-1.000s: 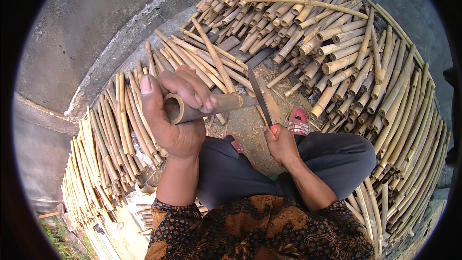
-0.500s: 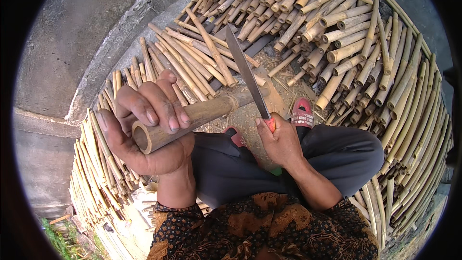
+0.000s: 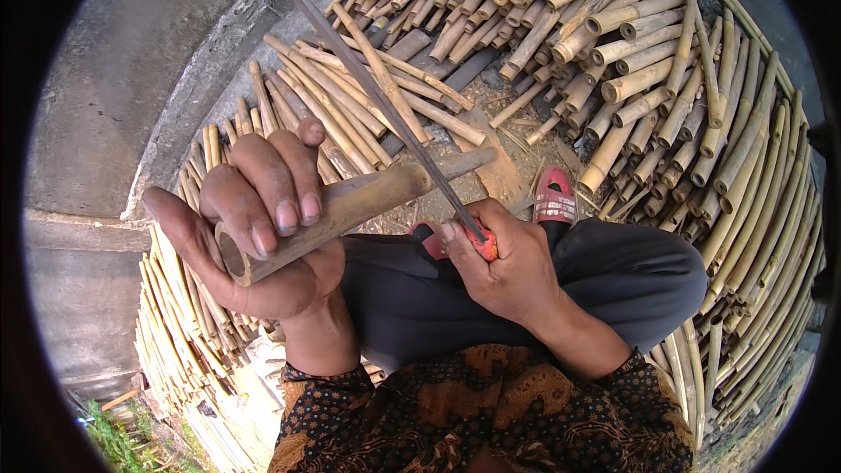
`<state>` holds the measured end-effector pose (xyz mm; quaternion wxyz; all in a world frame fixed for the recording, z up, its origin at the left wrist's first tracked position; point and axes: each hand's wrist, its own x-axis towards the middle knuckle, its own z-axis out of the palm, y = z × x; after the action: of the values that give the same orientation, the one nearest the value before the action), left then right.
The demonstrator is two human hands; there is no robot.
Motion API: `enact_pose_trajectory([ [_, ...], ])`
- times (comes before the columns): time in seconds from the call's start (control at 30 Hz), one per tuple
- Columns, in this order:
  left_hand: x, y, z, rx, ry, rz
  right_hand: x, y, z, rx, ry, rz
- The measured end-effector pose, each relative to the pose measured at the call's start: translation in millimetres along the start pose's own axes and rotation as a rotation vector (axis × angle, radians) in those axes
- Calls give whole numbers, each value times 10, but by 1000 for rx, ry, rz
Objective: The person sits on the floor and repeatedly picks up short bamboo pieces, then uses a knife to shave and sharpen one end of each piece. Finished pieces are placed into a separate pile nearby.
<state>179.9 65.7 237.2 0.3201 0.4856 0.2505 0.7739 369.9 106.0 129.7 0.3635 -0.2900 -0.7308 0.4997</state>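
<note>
My left hand (image 3: 254, 236) is wrapped round the near end of a short, thick bamboo piece (image 3: 372, 197), its hollow opening facing me. The bamboo's far end points right and away, close to a wooden block (image 3: 498, 162) on the ground. In my right hand (image 3: 508, 267) is a long machete (image 3: 372, 92), gripped by its red handle. The blade slants up and left, crossing over the bamboo near its far part, seen nearly edge-on; from this view I cannot tell whether it touches.
A big stack of bamboo poles (image 3: 631, 61) curves round the far and right sides. Loose poles (image 3: 328, 109) lie beyond my left hand, and a bundle (image 3: 188, 315) stands at the left. My legs and red sandals (image 3: 554, 197) are below; a concrete wall (image 3: 114, 79) borders the left.
The machete has swung to the left and turned from showing its flat side to nearly edge-on. My left hand and the bamboo have shifted slightly left, with the bamboo rolled a little.
</note>
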Motion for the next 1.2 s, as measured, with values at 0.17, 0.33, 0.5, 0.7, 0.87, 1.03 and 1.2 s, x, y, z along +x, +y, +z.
enact_pose_trajectory([
  [0.17, -68, -32, 23, 45, 55, 146, 90, 3, -44, -179, -49, 381],
  [0.33, -46, -25, -27, 67, -9, 137, 37, -56, -18, -31, 50, 96],
  [0.5, 11, 43, -37, 16, -32, 19, 2, -12, 72, -187, 16, 93],
  [0.7, -59, 14, 37, 101, 212, 49, -103, -21, 109, -21, 58, -99],
  [0.87, -98, 13, 1, 100, 71, 184, -3, 112, 58, -301, 36, 349],
  [1.03, -121, -15, -19, 83, 84, 161, -120, 52, 82, -73, 67, -58],
  [1.2, -74, 26, -24, 75, 81, 112, -17, 72, 90, -281, 65, 331],
])
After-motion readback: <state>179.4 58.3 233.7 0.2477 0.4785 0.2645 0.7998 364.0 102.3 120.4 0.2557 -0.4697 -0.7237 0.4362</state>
